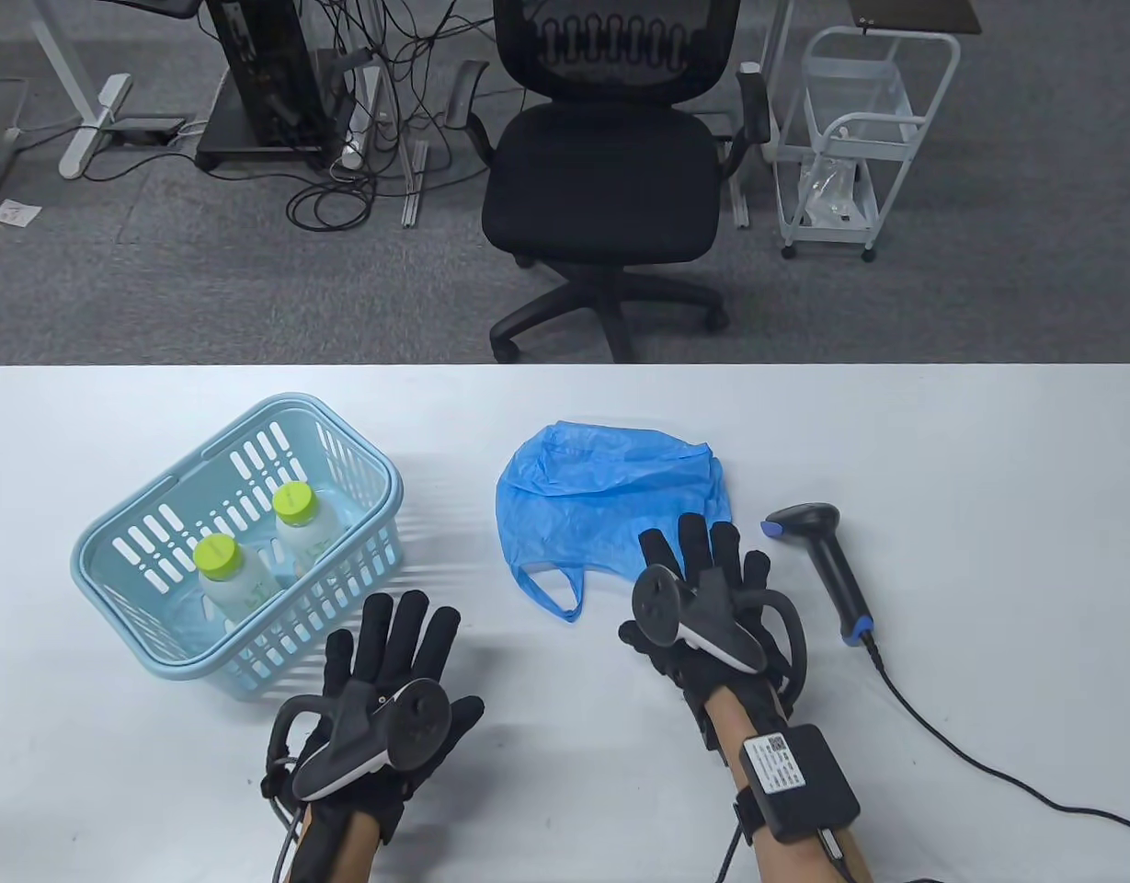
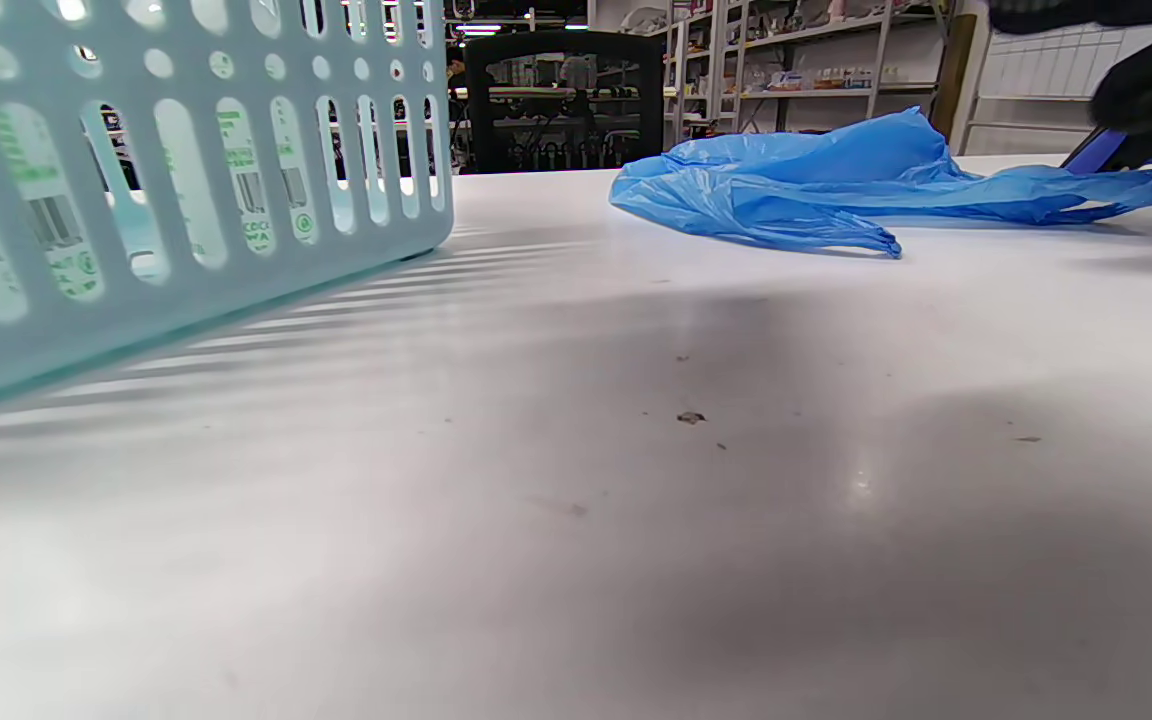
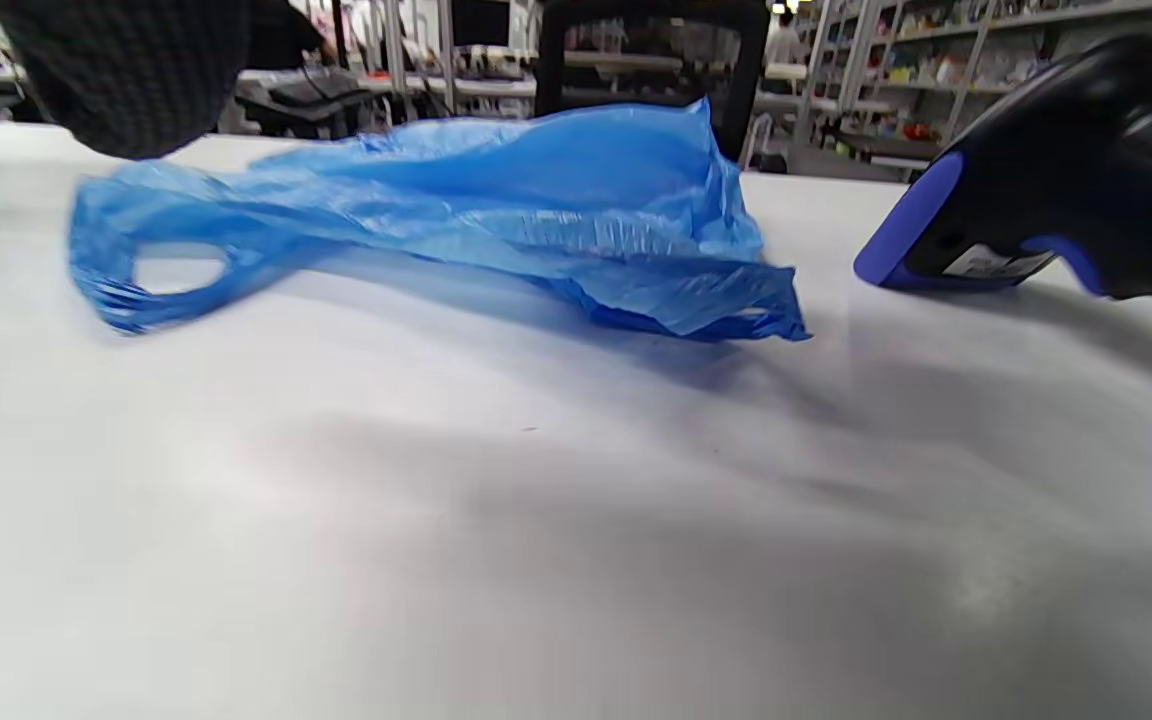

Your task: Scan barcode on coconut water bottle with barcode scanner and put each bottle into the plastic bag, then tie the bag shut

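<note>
A: Bottles [image 1: 235, 579] stood upright in the basket [image 1: 114, 552], well left of the limp bag [image 1: 610, 501]. Probably rigid, slick; best gripped round the body below the cap.

B: Left hand [image 1: 390, 681] and right hand [image 1: 702, 607] lay flat on the surface [image 1: 941, 441], holding nothing. Basket walls hemmed the bottles; the scanner [image 1: 827, 566] lay beside the right hand.

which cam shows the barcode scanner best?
Table view: the whole barcode scanner lies on the table, head to handle, cable trailing off, right of the right hand. Right wrist view shows only its blue-tipped head, close up. Left wrist view shows at most a blue sliver behind dark fingers.
</note>
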### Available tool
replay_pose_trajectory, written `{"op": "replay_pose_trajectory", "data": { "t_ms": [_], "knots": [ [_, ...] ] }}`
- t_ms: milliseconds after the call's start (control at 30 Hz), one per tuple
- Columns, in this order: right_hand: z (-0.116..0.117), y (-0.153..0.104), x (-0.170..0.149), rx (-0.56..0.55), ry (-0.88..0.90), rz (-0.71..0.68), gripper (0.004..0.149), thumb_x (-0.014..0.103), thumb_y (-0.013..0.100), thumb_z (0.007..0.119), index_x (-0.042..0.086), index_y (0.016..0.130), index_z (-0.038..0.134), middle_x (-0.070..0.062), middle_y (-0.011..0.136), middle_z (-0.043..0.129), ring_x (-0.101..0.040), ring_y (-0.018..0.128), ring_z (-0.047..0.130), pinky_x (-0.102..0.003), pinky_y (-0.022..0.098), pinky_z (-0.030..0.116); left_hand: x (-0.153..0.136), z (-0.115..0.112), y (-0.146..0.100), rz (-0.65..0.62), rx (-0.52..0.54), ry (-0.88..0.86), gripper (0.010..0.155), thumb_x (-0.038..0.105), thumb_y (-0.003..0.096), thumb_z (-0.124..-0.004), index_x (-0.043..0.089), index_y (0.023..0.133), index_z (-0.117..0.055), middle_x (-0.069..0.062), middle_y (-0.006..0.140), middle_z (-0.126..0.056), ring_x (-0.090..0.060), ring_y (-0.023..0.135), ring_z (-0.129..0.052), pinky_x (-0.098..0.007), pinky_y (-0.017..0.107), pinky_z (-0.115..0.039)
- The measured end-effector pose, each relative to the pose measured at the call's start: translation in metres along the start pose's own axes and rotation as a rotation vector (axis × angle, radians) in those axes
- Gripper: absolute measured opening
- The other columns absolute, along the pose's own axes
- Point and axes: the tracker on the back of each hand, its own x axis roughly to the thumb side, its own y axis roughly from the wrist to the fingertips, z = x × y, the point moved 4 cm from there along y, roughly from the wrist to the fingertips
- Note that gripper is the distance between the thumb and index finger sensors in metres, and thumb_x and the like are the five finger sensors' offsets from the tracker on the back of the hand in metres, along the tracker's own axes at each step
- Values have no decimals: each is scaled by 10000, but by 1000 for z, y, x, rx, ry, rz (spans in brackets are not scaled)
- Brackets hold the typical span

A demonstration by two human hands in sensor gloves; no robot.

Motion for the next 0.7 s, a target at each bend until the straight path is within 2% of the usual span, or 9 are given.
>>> {"op": "replay_pose_trajectory", "data": {
  "t_ms": [33,233,300,333,367,467,567,633,700],
  "knots": [
    [7,14,1,43,-10,8,977,660,459,712,257,1103,98,-196,1168,4,-520,1060,94,-744,719,230,-2,0,0,7,-1,-4,898,722,649,-502,285,1246,7,-72,1279,137,-419,1138,104,-713,772,-124],
    [34,56,-7,186,-26,105,940,627,467,724,263,1103,136,-173,1189,102,-474,1098,187,-721,750,270,-6,1,-4,21,8,-19,898,717,650,-505,280,1245,7,-78,1278,135,-422,1135,102,-713,774,-131],
    [37,63,-11,202,20,124,886,625,475,696,286,1104,172,-146,1201,151,-443,1116,242,-705,768,307,-7,1,-4,21,12,-23,899,717,649,-506,279,1245,5,-78,1279,132,-424,1136,100,-713,774,-135],
    [38,66,-13,198,48,132,821,599,486,696,302,1105,246,-112,1212,260,-406,1129,334,-693,779,332,-7,1,-4,22,12,-24,899,717,649,-506,280,1245,6,-78,1279,134,-423,1136,100,-713,775,-135],
    [38,68,-15,200,75,154,735,572,498,697,326,1098,353,-77,1210,297,-370,1131,385,-678,788,363,-7,1,-4,23,9,-22,898,716,650,-506,280,1244,5,-78,1279,130,-422,1136,98,-712,775,-136],
    [28,68,-17,64,4,185,604,513,512,729,368,1054,504,6,1184,470,-268,1102,567,-627,803,445,-8,-1,-3,30,1,-21,898,716,649,-505,279,1244,7,-80,1278,130,-423,1135,97,-712,775,-137],
    [19,65,-17,-16,-36,197,455,461,519,755,395,962,674,72,1100,668,-189,1013,762,-562,797,549,-8,-2,-2,34,-3,-24,898,715,649,-505,279,1242,8,-81,1278,129,-422,1135,98,-711,775,-138],
    [13,61,-15,-72,-22,188,363,424,524,765,375,882,794,75,1026,786,-176,932,868,-541,775,607,-8,-2,-2,32,1,-24,899,717,649,-503,279,1241,12,-81,1279,130,-423,1136,98,-711,775,-137],
    [10,56,-12,-93,-29,154,358,413,523,770,333,869,819,50,947,881,-180,836,955,-531,746,656,-6,-1,-2,20,12,-39,904,716,649,-506,273,1242,13,-90,1281,126,-430,1136,92,-713,774,-139]
  ]
}}
